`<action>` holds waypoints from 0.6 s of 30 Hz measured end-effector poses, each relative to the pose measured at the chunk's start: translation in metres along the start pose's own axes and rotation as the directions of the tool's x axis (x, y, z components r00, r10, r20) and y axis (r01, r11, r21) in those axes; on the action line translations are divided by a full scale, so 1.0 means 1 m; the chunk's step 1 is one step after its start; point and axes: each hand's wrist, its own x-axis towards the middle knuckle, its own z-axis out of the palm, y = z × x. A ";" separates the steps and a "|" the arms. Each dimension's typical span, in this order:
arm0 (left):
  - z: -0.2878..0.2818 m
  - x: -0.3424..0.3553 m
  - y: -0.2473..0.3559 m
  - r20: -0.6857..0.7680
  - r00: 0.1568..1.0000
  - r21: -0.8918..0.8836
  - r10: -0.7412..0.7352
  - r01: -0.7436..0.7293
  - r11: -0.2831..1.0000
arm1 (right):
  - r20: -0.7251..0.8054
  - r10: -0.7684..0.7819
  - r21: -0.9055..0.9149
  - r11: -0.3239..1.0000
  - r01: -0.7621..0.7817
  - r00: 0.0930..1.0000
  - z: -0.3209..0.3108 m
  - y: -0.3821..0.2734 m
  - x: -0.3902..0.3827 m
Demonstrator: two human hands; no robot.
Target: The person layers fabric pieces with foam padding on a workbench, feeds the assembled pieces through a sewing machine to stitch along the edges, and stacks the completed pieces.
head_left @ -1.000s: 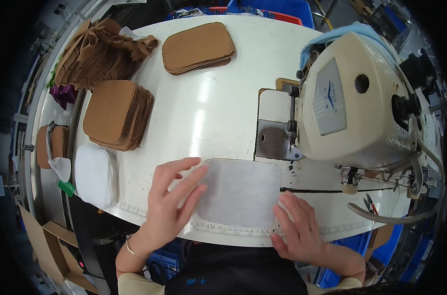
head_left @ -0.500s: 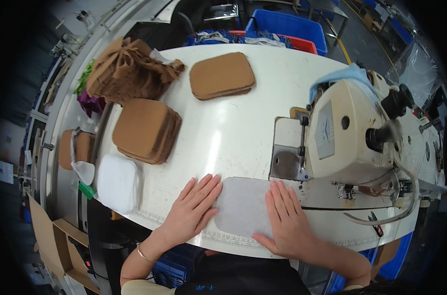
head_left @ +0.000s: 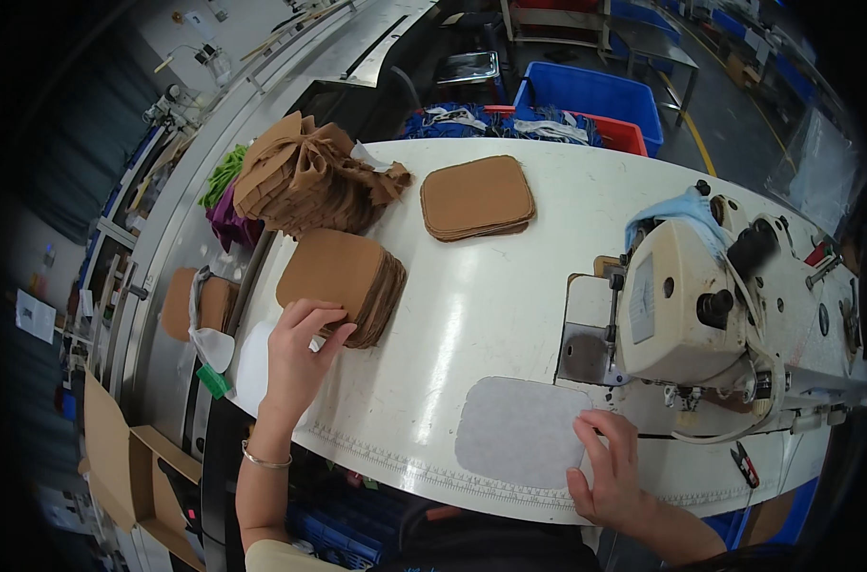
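Observation:
My left hand [head_left: 297,355] reaches to the left side of the white table [head_left: 471,315] and its fingers rest on the near edge of a stack of brown fabric pieces [head_left: 343,281]. My right hand [head_left: 610,467] lies flat on the right edge of a grey-white fabric piece [head_left: 521,431] near the table's front edge. That piece lies just in front of the cream sewing machine [head_left: 686,305] and its metal needle plate [head_left: 586,353].
A second brown stack [head_left: 478,197] sits at the table's far side, a loose brown heap [head_left: 305,176] at the far left. White pieces [head_left: 252,367] lie at the left edge. Blue and red bins [head_left: 591,100] stand behind. Cardboard boxes [head_left: 119,458] are at lower left.
My left hand has left the grey-white piece and moved left to the brown stack. My right hand stays on the piece's right edge. The head view has shifted.

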 end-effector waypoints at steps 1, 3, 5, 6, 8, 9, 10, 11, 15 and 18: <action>0.000 0.001 -0.005 0.013 1.000 -0.025 -0.019 0.019 1.000 | 0.001 0.000 0.003 1.000 0.000 1.000 0.000 0.000 0.002; 0.002 0.004 -0.003 0.032 0.999 -0.061 -0.035 0.037 0.997 | 0.007 0.002 -0.001 1.000 -0.002 1.000 0.001 0.001 0.001; 0.001 0.008 0.010 0.011 0.999 0.065 0.034 -0.035 0.997 | 0.016 0.013 -0.012 1.000 -0.012 1.000 0.001 0.003 0.000; 0.003 0.008 0.014 -0.008 0.998 0.148 0.056 -0.054 0.988 | 0.020 0.002 -0.004 1.000 -0.001 1.000 0.001 0.003 0.001; 0.006 0.006 0.014 -0.032 0.997 0.167 0.075 -0.068 0.984 | 0.026 0.003 -0.009 1.000 -0.003 1.000 -0.001 0.001 0.002; 0.008 0.004 0.011 -0.059 0.995 0.202 0.086 -0.073 0.977 | 0.026 -0.007 -0.004 1.000 0.007 1.000 -0.001 0.001 0.003; 0.008 0.005 0.010 -0.058 0.995 0.198 0.081 -0.068 0.978 | 0.025 -0.018 0.002 1.000 0.018 1.000 0.000 0.001 0.004; 0.006 0.006 0.010 -0.053 0.995 0.185 0.086 -0.074 0.980 | 0.027 -0.006 -0.008 1.000 0.006 1.000 0.000 0.001 0.005; -0.004 0.012 0.007 0.056 0.996 -0.050 -0.076 0.079 0.996 | 0.018 -0.023 -0.007 1.000 0.023 1.000 0.001 0.001 0.003; -0.007 0.014 0.007 0.105 0.986 -0.139 -0.127 0.141 0.980 | 0.001 -0.033 -0.003 0.999 0.033 0.999 0.001 0.000 0.001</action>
